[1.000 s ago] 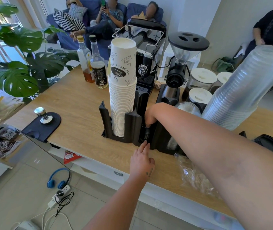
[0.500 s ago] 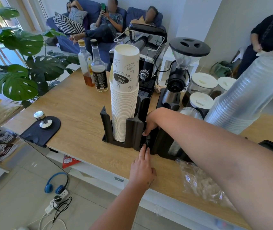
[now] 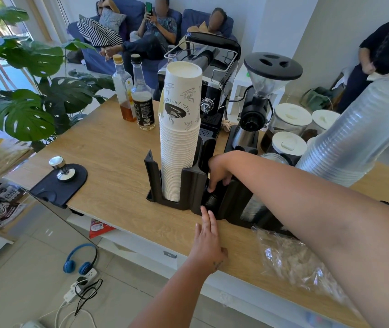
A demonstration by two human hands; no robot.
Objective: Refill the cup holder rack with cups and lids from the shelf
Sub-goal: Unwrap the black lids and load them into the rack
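Left grip [image 3: 208, 235] flat, still against rack [image 3: 192, 185] | right grip [image 3: 219, 172] still atop black lids [image 3: 210, 201], hold unclear

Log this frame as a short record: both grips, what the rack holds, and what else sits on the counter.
Left grip: fingers straight, flat on the counter, fingertips at the rack base
Right grip: down in the middle slot, fingers on the black lids; actual hold hidden
Left slot: tall upright stack of paper cups
Right side: tilted stack of clear cups, base hidden behind the arm
Also on counter: crumpled plastic wrapper, two bottles, coffee grinder
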